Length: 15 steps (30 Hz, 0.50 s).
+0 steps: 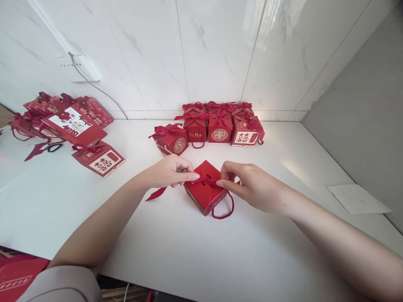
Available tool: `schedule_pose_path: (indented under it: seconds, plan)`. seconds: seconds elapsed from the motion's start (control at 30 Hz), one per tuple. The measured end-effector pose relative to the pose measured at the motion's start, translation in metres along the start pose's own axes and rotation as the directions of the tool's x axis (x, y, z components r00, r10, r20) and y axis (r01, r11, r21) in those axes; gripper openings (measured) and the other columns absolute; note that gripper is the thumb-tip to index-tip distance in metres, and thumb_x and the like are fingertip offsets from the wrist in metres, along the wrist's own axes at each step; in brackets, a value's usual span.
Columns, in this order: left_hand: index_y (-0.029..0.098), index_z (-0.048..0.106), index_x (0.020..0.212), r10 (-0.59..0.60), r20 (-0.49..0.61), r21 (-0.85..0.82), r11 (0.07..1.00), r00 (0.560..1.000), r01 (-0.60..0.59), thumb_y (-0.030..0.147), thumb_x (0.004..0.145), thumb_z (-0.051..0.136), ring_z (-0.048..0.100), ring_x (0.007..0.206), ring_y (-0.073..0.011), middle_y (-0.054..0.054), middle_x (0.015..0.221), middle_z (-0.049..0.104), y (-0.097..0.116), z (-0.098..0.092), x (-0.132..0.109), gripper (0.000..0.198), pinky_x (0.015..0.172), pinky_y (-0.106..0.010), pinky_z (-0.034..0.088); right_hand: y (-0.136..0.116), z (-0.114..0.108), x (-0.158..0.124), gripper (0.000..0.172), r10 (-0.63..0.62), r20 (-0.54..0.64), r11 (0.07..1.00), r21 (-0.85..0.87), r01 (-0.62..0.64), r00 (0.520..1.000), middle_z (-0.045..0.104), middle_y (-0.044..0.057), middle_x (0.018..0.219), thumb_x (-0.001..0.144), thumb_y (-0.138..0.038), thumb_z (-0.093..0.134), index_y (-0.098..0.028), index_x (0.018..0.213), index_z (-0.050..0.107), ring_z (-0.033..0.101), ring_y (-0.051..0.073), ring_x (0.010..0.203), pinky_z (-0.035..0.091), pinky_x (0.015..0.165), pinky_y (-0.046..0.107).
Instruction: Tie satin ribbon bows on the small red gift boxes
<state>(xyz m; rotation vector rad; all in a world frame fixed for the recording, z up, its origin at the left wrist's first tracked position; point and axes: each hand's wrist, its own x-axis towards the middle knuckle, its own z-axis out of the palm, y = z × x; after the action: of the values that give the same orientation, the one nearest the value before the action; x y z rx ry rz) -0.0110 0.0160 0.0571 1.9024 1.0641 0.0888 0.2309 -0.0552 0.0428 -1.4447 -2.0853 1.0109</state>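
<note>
Left hand (174, 172) and right hand (248, 184), curled, pinch the crimson ribbon (206, 181). The glossy red gift box (205, 196) sits inside the tabletop's (220, 256) front edge.

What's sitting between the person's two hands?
In the head view, a red box sits between the left hand and the right hand, each pinching the ribbon that crosses the box's top.

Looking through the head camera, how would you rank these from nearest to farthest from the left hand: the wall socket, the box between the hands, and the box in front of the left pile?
1. Box between the hands: just right of the left hand, which pinches its ribbon.
2. Box in front of the left pile: left, on the table.
3. Wall socket: back left, up on the wall.
</note>
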Motion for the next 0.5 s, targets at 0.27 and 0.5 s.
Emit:
schedule_pose_path:
  seconds: [0.27,0.5]
  plan:
    - [0.016,0.058,0.07,-0.004,0.016,0.0,1.0,1.0,0.004,0.05,0.085,0.06,0.049,0.047,-0.0072,0.002,0.059,0.055,-0.001,0.001,0.0,0.038,0.047,-0.019,0.039,0.01,-0.007,0.009,0.025,0.036,0.213,0.891,0.436,-0.128,0.976,0.051,-0.006,0.063,0.082,-0.04,0.067,-0.023,0.089,0.05,0.039,0.009,0.051,0.031,0.047,0.022]
    - [0.016,0.056,0.068,0.031,0.014,0.059,0.998,0.999,-0.032,0.044,0.087,0.058,0.05,0.051,-0.0079,0.002,0.058,0.055,0.001,0.0,-0.002,0.034,0.048,-0.018,0.039,0.019,-0.025,0.018,0.025,0.149,0.309,0.956,0.197,-0.216,0.939,0.038,-0.006,0.052,0.073,-0.042,0.075,-0.019,0.074,0.066,0.026,0.007,0.047,0.017,0.043,0.025]
